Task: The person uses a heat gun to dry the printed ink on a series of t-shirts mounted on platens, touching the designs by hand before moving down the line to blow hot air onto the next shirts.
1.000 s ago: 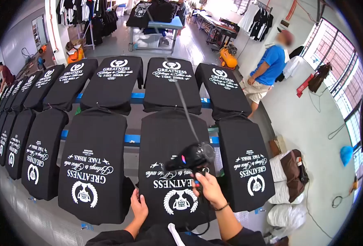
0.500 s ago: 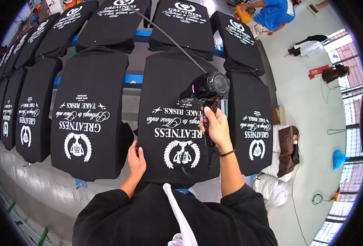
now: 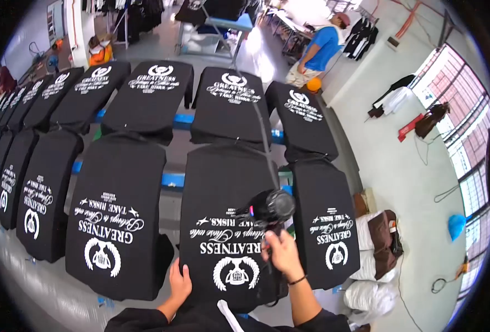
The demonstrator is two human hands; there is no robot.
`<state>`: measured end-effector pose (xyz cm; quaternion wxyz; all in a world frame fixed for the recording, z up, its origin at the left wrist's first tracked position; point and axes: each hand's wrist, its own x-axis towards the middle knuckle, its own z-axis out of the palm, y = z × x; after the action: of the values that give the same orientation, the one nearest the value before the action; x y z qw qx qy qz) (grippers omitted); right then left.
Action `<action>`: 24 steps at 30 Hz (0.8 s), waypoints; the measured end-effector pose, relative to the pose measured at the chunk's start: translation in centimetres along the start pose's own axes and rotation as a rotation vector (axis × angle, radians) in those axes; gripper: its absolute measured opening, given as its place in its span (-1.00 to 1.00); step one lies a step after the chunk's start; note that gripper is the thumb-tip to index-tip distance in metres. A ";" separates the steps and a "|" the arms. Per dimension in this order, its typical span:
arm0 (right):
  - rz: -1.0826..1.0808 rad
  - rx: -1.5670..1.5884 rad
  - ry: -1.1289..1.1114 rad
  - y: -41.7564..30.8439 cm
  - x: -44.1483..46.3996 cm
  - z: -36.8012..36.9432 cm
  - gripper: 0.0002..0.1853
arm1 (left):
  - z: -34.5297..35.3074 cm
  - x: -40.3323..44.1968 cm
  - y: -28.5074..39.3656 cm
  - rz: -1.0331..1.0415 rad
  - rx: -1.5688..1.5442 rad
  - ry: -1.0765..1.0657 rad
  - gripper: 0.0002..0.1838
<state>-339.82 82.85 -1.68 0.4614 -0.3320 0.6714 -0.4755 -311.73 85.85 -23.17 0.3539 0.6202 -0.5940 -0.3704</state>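
My right hand point(image 3: 283, 255) is closed around the handle of a black hair dryer point(image 3: 268, 208). The dryer hovers over a black T-shirt point(image 3: 223, 171) spread on a flat board, hiding part of its white print; the nozzle points left. Its cord point(image 3: 264, 130) stretches up and away. At the shirt's left edge rests my left hand point(image 3: 180, 282), thumb and fingers apart, holding nothing. Similar printed black T-shirts lie on either side, one to the left point(image 3: 118, 171) and one to the right point(image 3: 319, 193).
A second row of printed shirts point(image 3: 231, 105) lies beyond. Blue rails point(image 3: 173, 180) run between boards. At the right are white plastic bags point(image 3: 369, 299) and brown cloth point(image 3: 386, 243) on the floor. A person in a blue shirt point(image 3: 321, 47) stands at the back.
My view has tilted up, so the shirts and hands appear lower and more of the room shows. The hair dryer stays in my right hand above the same shirt.
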 end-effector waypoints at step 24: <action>0.009 -0.019 0.226 0.9 -4.7 -6.0 -0.81 | -0.4 0.1 0.2 -0.011 -0.033 -0.030 -0.54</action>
<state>-343.75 89.34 -0.39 0.3819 -0.2775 0.7250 -0.5015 -311.44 85.72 -22.81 0.3530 0.6122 -0.5895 -0.3912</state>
